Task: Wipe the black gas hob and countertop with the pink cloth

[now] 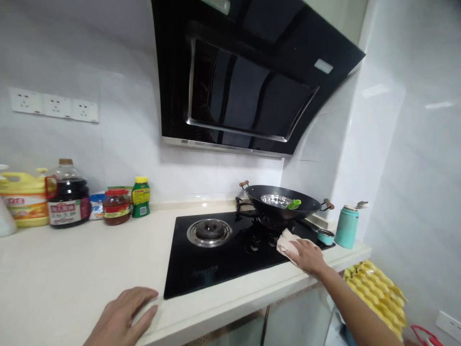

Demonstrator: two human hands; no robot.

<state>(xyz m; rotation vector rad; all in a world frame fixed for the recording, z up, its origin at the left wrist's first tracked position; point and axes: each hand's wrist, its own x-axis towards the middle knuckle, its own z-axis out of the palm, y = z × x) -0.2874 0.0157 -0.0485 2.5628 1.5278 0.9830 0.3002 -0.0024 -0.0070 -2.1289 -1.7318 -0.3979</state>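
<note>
Cream-pink cloth (285, 243) at the front edge of the gas hob (225, 262), right of its middle, and there was the right hand (309, 254) clamped on it, fingers curled over the folds! The left hand (124, 315) carried nothing: fingers and thumb apart, down by the worktop (108, 259) just off the hob's front left corner, well placed, I judged, to steady the body.

This looked like wiping, and the tricky ground was close. Just beside the cloth, on the hob, stood a control knob (255, 243); good technique there called for a fingertip through the fabric, working round the base without turning it. On the open black glass, a flatter fold under the palm would have covered more than that bunched wad, with long strokes toward the hob's front edge.

Further out, caution! Over the hob's right side sat the two-handled black wok (275, 219), a perforated steel strainer (270, 198) with a green grip inside; a knock from the wrist could have rocked it, so low, short passes seemed wisest. By the hob's right corner waited a small turquoise cup (326, 237), the turquoise canister (347, 227) just beyond, both within elbow trouble. Above the hob loomed the black range hood (252, 89).
</note>
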